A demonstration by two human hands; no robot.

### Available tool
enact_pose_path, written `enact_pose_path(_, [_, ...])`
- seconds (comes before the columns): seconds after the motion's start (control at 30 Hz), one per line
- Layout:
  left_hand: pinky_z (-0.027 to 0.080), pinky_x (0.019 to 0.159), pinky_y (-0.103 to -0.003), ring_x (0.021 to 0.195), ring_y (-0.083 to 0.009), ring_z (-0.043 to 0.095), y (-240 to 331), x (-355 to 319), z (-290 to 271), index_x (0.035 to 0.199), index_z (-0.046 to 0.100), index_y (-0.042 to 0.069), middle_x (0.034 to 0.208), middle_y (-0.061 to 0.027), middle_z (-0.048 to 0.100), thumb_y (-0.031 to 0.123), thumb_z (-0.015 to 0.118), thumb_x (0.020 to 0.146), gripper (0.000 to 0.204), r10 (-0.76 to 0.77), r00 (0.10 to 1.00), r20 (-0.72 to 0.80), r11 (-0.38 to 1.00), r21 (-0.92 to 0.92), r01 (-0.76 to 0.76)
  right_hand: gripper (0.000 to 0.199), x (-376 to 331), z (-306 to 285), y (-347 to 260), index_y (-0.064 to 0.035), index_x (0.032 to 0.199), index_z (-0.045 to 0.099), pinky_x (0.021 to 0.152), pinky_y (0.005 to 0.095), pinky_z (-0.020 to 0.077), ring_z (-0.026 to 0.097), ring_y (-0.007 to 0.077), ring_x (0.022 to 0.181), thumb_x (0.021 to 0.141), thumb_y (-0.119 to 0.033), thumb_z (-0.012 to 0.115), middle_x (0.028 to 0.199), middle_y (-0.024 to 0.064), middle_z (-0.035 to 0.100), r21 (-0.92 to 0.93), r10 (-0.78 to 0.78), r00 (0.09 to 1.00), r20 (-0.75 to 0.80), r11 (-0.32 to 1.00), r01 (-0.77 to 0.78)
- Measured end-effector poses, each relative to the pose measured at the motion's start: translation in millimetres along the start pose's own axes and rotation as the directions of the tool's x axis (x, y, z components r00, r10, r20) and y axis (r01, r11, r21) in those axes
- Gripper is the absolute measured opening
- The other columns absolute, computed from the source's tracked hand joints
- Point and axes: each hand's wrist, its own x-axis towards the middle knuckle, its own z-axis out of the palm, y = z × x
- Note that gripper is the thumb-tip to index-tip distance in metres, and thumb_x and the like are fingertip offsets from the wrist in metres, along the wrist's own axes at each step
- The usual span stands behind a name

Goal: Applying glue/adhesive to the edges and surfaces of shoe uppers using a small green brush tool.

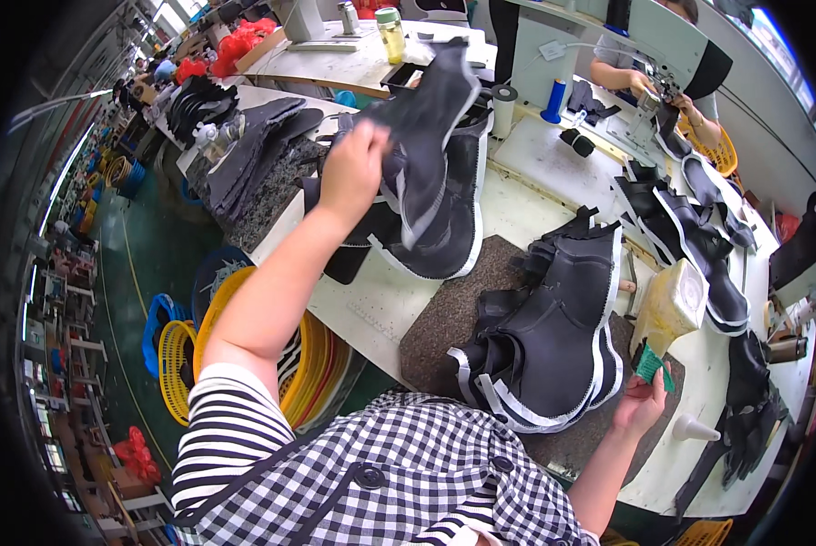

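Note:
My left hand (pixel 358 164) is raised over the far stack with its fingers closed on a black shoe upper (pixel 430 136) that has a white edge. The piece is smeared by motion and hangs above a stack of similar black uppers (pixel 467 227). In front of me, more white-edged black uppers (pixel 558 318) lie piled on a dark speckled board (pixel 471 282). To the right, my right hand (pixel 640 405) pinches a small green textured piece (pixel 652 364), its kind unclear. Just beyond it stands a yellow-stained clear plastic container (pixel 672 305).
A white cone-shaped nozzle (pixel 696 429) lies right of my right hand. At the far right, a co-worker's hands (pixel 667 100) work at a sewing machine (pixel 649 64). Black uppers (pixel 690 237) lie along the right side. Yellow baskets (pixel 312 373) stand at left below the table.

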Motion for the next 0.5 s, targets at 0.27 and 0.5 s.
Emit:
enact_pose_path(0.27, [0.048, 0.094, -0.038, 0.115, -0.0326, 0.057, -50.9, -86.5, -6.5, 0.102, 0.065, 0.005, 0.125, -0.0133, 0.061, 0.006, 0.061, 0.081, 0.021, -0.092, 0.968, 0.235, 0.974, 0.223, 0.039, 0.033, 8.7, 23.2, -25.6, -0.0056, 0.123, 0.051, 0.075, 0.0279, 0.0545, 0.061, 0.0173, 0.092, 0.093, -0.008, 0.063, 0.107, 0.0077, 0.06, -0.389, -0.34, 0.934, -0.107, 0.879, 0.276])
enact_pose_path(0.5, [0.042, 0.056, -0.027, 0.067, -0.0154, 0.055, 66.5, -88.2, -20.2, 0.092, 0.068, 0.005, 0.074, -0.0046, 0.06, -0.001, 0.068, 0.085, 0.009, 0.181, 0.968, 0.176, 0.956, -0.264, -0.13, 0.018, 54.6, -8.1, -22.0, -0.0073, 0.107, 0.061, 0.067, 0.0256, 0.0479, 0.06, 0.0123, 0.073, 0.09, -0.008, 0.066, 0.082, 0.0035, 0.065, -0.861, -0.541, 0.8, 0.262, 0.243, 0.446])
